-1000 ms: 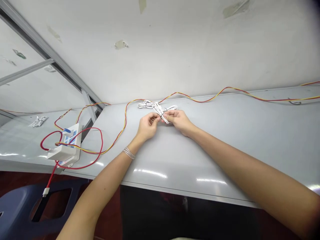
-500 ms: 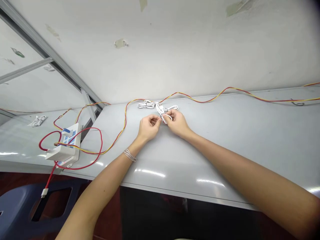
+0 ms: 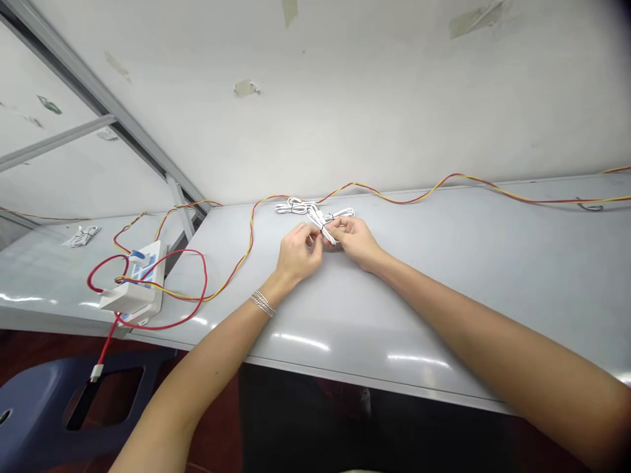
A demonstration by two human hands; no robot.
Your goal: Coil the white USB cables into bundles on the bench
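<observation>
Smooth, plastic-looking cable bundle [image 3: 316, 215]; glossy, smooth tabletop [image 3: 419, 302].

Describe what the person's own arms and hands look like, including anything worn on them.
The left hand and right hand wear no gloves. No sleeves show on the left forearm or right forearm. A silver-coloured, metallic-looking bracelet of several thin strands circles the left forearm near the hand; the right forearm shows none.

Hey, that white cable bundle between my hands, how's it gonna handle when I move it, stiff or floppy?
The white cable bundle probably feels light: it is thin cord, pinched in the right hand. Its slim loops would likely flex at the ends, though the black tie around its middle should keep them together.
</observation>
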